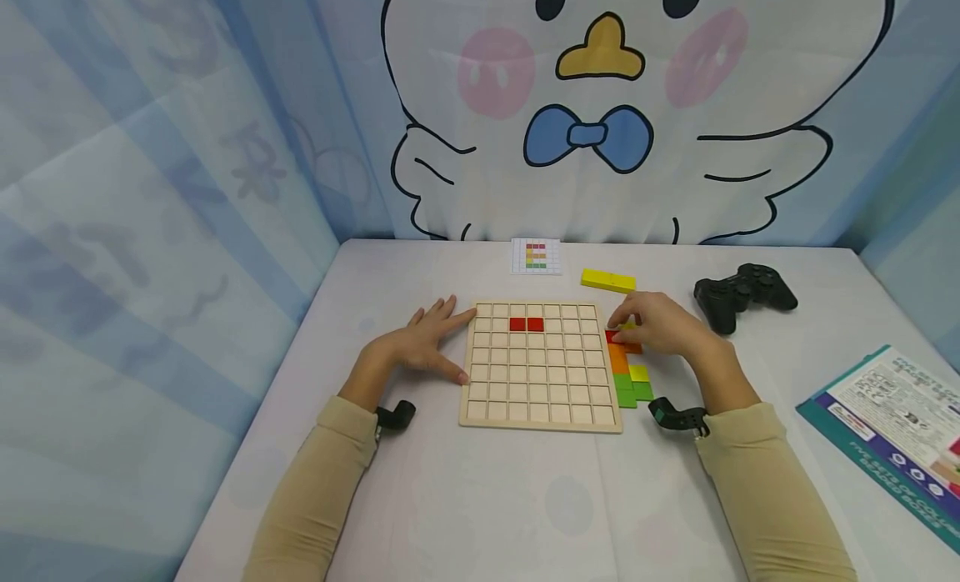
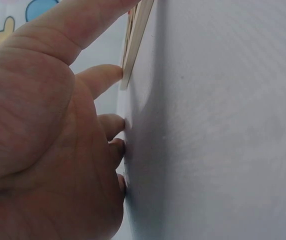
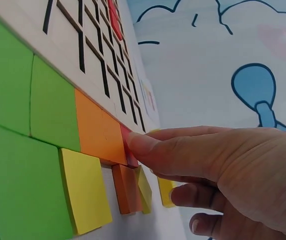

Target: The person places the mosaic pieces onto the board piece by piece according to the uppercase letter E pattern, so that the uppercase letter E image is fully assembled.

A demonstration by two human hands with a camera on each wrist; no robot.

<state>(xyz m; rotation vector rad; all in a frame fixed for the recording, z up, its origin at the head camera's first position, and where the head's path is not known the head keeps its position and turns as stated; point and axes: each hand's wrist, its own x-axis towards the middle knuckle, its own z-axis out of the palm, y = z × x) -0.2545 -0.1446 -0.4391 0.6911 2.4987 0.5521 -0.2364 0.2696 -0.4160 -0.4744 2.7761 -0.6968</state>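
A wooden grid board (image 1: 538, 392) lies flat on the table, with two red tiles (image 1: 517, 324) side by side in its upper part. My left hand (image 1: 420, 342) is spread along the board's left side, thumb and forefinger touching the edge. At the upper right edge, my right hand (image 1: 662, 323) pinches a red tile (image 3: 128, 146) between thumb and forefinger, beside the other loose tiles. Orange tiles (image 1: 618, 361), green tiles (image 1: 625, 390) and a yellow tile (image 3: 85, 192) lie against and near that edge. The far side of the pinched tile is hidden by my fingers.
Behind the board lie a small printed card (image 1: 537, 258) with a coloured grid pattern and a row of yellow tiles (image 1: 608, 281). A black game controller (image 1: 742, 295) rests at the back right. A printed booklet (image 1: 892, 436) lies at the right edge.
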